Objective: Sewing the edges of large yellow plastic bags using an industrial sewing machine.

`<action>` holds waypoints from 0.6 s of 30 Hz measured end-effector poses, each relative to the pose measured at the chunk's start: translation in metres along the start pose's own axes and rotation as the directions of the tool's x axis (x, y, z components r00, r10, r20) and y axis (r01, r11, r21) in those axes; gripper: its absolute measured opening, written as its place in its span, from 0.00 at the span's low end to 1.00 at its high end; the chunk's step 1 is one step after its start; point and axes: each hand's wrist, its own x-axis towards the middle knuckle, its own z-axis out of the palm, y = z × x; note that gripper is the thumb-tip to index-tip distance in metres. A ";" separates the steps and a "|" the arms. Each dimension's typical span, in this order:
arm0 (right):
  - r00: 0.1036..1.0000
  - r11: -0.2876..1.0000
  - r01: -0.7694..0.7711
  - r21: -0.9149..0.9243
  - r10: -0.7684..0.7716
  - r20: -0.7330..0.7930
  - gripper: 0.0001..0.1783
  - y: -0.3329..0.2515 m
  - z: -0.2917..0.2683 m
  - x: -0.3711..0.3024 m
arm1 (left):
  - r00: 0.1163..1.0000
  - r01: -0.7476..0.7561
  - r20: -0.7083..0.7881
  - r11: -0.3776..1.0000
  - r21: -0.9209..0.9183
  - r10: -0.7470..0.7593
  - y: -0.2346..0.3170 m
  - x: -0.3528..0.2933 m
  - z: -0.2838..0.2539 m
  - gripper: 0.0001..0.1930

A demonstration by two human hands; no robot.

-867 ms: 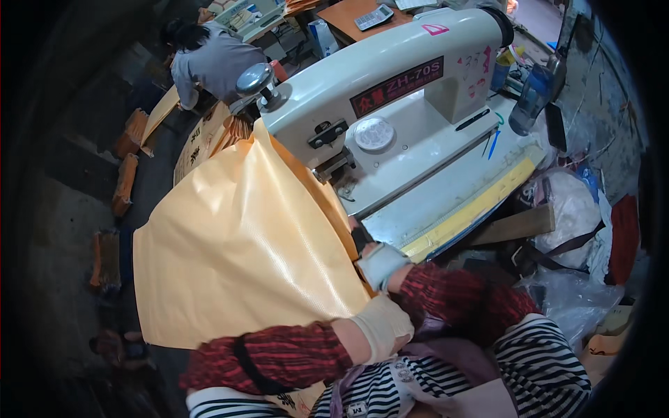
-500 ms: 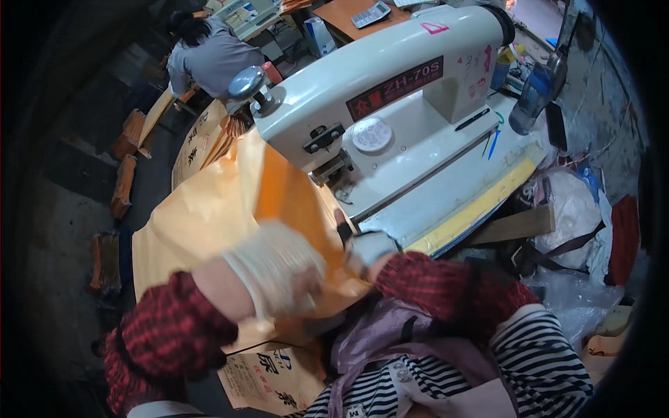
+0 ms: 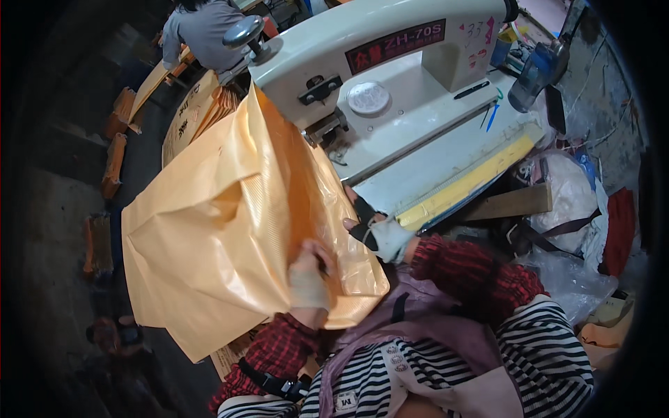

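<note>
A large yellow-orange woven plastic sack (image 3: pixel 202 230) spreads under the left end of a white sewing machine (image 3: pixel 390 42), its orange inner side turned up and its upper corner beside the machine's head. My left hand (image 3: pixel 310 279), in a pale glove with bare fingertips, is at the opening of the sack. Its fingers are curled and slightly blurred, so what they hold does not show. At the sack's right edge lies my right hand (image 3: pixel 385 235), in a grey and black glove. Its thumb and forefinger are stretched apart against the plastic beside the machine bed.
A stack of printed sacks (image 3: pixel 188 115) stands at the far left, near a person in a grey top (image 3: pixel 202 38). On the machine bed are a round white disc (image 3: pixel 368 98) and a black pen (image 3: pixel 472 90). Plastic bags (image 3: pixel 571 279) and a wooden board (image 3: pixel 512 203) lie at right.
My left hand has swung right and inward, into the sack's opening. The sack is spread wider and lower. My right hand has shifted slightly up and right, its fingers now spread.
</note>
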 end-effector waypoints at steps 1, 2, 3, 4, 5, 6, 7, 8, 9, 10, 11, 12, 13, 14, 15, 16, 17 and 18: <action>0.985 0.981 -0.157 0.116 0.148 0.085 0.32 -0.012 -0.008 -0.009 | 0.986 -0.142 -0.068 0.981 0.135 0.152 0.010 0.005 0.007 0.09; 0.798 0.938 -0.347 0.002 0.295 0.526 0.28 -0.039 -0.041 -0.004 | 0.943 -0.269 -0.118 0.922 0.277 0.311 0.021 0.012 0.012 0.09; 0.746 0.974 -0.210 -0.085 0.216 0.629 0.23 -0.022 -0.029 -0.017 | 0.880 -0.372 -0.123 0.827 0.422 0.459 0.029 0.017 0.022 0.09; 0.715 0.982 -0.074 -0.175 0.175 0.677 0.19 -0.011 -0.030 -0.037 | 0.795 -0.452 -0.103 0.698 0.556 0.597 0.033 0.018 0.026 0.08; 0.666 0.967 0.078 -0.243 0.131 0.735 0.16 -0.021 -0.037 -0.041 | 0.791 -0.452 -0.110 0.696 0.557 0.601 0.032 0.016 0.015 0.08; 0.702 0.951 0.255 -0.173 -0.059 0.709 0.17 -0.017 -0.036 -0.049 | 0.872 -0.359 0.293 0.105 0.928 0.392 0.028 0.014 -0.004 0.10; 0.605 0.937 0.272 -0.220 0.012 0.796 0.20 -0.014 -0.041 -0.052 | 0.916 -0.356 0.398 -0.571 0.739 -0.056 0.023 0.009 -0.019 0.12; 0.615 0.947 0.247 -0.205 0.010 0.789 0.21 -0.008 -0.044 -0.057 | 0.919 -0.359 0.387 -0.575 0.735 -0.079 0.023 -0.001 -0.018 0.17; 0.625 0.957 0.222 -0.189 0.009 0.781 0.22 -0.003 -0.045 -0.059 | 0.919 -0.357 0.387 -0.576 0.736 -0.075 0.027 -0.004 -0.015 0.17; 0.625 0.956 0.226 -0.189 0.006 0.781 0.22 -0.001 -0.046 -0.061 | 0.943 -0.334 0.263 -0.590 0.735 -0.205 0.034 -0.006 -0.011 0.16; 0.593 0.948 0.227 -0.223 0.047 0.804 0.21 -0.009 -0.049 -0.058 | 0.936 -0.313 0.127 -0.607 0.731 -0.328 0.042 -0.010 -0.003 0.16; 0.562 0.939 0.228 -0.259 0.090 0.822 0.21 -0.015 -0.052 -0.053 | 0.960 -0.233 0.092 -0.575 0.785 -0.263 0.047 -0.009 0.001 0.16; 0.563 0.938 0.229 -0.260 0.090 0.821 0.21 -0.021 -0.056 -0.048 | 0.960 -0.234 0.094 -0.576 0.784 -0.263 0.051 -0.015 0.008 0.16; 0.564 0.945 0.134 -0.299 0.176 0.807 0.19 -0.028 -0.059 -0.045 | 0.943 -0.283 0.333 -0.508 0.813 0.008 0.054 -0.024 0.019 0.18; 0.555 0.940 0.037 -0.338 0.262 0.789 0.20 -0.030 -0.061 -0.044 | 0.809 -0.354 0.510 -0.451 0.819 0.292 0.052 -0.028 0.026 0.20; 0.555 0.940 0.031 -0.341 0.268 0.788 0.20 -0.020 -0.055 -0.051 | 0.671 -0.507 0.623 -0.364 0.781 0.401 0.040 -0.017 0.023 0.18; 0.615 0.945 -0.163 -0.283 0.322 0.720 0.24 -0.006 -0.045 -0.063 | 0.669 -0.508 0.625 -0.368 0.779 0.402 0.028 -0.014 0.023 0.18; 0.654 0.918 -0.343 -0.198 0.385 0.652 0.30 0.001 -0.038 -0.068 | 0.809 -0.468 0.438 -0.020 0.883 0.391 0.016 -0.010 0.023 0.15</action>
